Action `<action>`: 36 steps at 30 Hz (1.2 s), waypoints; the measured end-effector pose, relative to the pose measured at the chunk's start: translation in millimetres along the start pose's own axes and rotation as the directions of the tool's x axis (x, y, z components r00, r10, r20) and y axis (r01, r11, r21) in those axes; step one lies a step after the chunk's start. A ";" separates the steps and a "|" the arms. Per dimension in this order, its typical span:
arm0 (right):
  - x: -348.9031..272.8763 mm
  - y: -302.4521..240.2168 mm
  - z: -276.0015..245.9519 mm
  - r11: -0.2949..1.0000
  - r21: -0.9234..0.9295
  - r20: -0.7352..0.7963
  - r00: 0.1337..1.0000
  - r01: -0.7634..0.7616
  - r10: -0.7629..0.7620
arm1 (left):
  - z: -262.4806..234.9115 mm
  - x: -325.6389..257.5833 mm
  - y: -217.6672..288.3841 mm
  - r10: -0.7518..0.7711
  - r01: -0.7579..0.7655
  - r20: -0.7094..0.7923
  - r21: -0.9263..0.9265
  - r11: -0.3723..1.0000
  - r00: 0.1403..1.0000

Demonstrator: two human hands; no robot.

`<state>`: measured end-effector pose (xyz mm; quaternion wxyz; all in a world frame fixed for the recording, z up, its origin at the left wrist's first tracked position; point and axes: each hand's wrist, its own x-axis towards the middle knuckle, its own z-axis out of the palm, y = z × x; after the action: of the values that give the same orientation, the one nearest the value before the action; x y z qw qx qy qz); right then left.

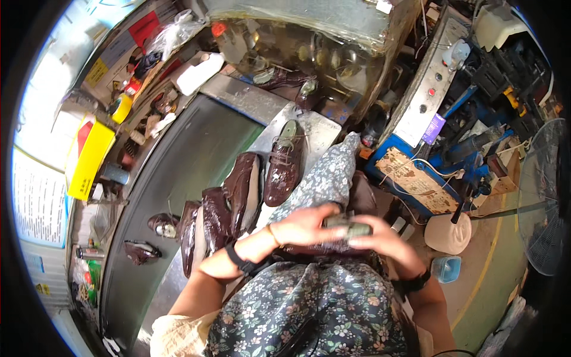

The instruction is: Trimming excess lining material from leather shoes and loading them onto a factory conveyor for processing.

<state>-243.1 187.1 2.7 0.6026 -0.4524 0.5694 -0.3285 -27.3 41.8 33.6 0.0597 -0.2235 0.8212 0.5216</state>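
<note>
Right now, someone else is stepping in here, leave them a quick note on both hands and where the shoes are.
Left hand and right hand: both closed around one dark brown shoe held over the lap, its grey sole side up.
Laced brown shoe lies alone on the metal table.
Row of brown shoes lies overlapping at the table's left edge.
Two more shoes sit on the dark conveyor belt.
Done and left: cannot tell which shoes are finished; the held shoe is in work.

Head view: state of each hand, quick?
Left hand: closed over one end of a small grey-green object.
Right hand: gripping the same object's other end, above a dark shoe.
</note>
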 end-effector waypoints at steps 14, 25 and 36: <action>229.9 -44.0 -76.1 0.942 -0.335 -0.805 0.528 -0.031 -0.269 | -69.6 67.6 -103.0 -0.062 0.433 -0.848 0.204 0.878 0.526; 211.3 -52.3 -8.6 0.894 0.220 -0.019 0.918 0.389 -0.395 | -72.3 45.8 -56.5 -0.535 -0.613 -0.723 -0.675 0.410 0.438; -78.1 -85.9 -134.9 0.875 -0.207 -0.812 0.422 0.438 -0.403 | -17.6 7.7 15.6 0.370 -0.283 -0.405 0.259 0.923 0.836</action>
<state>-376.1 203.1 119.9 0.1630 -0.3561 0.6483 -0.6529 -38.6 29.5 51.9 -0.1995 -0.1863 0.8843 0.3788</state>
